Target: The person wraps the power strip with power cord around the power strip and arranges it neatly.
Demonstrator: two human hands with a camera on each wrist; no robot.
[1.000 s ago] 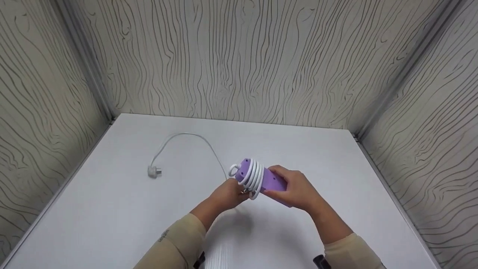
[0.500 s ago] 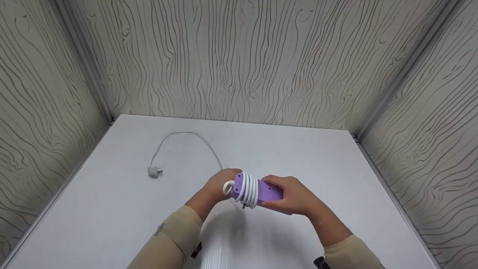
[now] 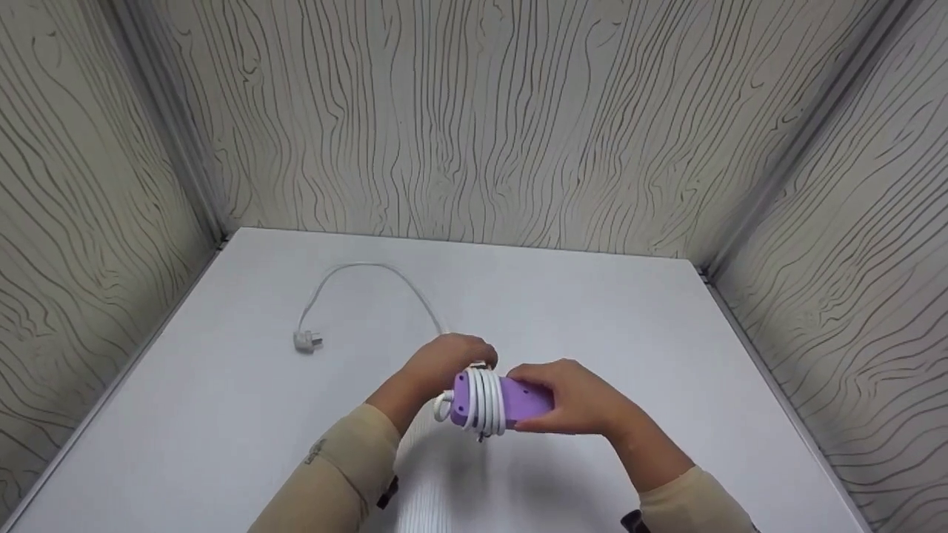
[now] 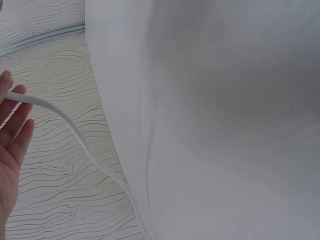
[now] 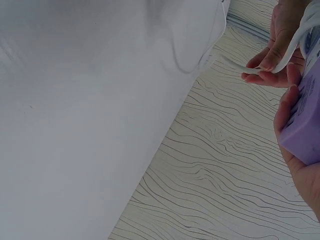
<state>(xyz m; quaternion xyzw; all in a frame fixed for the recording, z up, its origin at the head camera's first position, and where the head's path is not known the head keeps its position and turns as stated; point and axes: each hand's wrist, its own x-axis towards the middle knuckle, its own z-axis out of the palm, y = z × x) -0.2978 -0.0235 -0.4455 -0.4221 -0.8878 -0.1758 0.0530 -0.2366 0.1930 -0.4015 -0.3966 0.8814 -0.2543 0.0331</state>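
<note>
In the head view, my right grip (image 3: 581,400) clasps the purple power strip (image 3: 522,400) above the bench (image 3: 592,311), its long axis pointing leftward, cord-wrapped end nearest my left grip (image 3: 448,363). In the left wrist view, that grip pinches the white cord (image 4: 61,113); in the right wrist view, it leads stripward.

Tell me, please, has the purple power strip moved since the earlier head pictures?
Yes: the purple power strip has shifted lower in the head view and slightly left, judged against the unmoved white plug.
</note>
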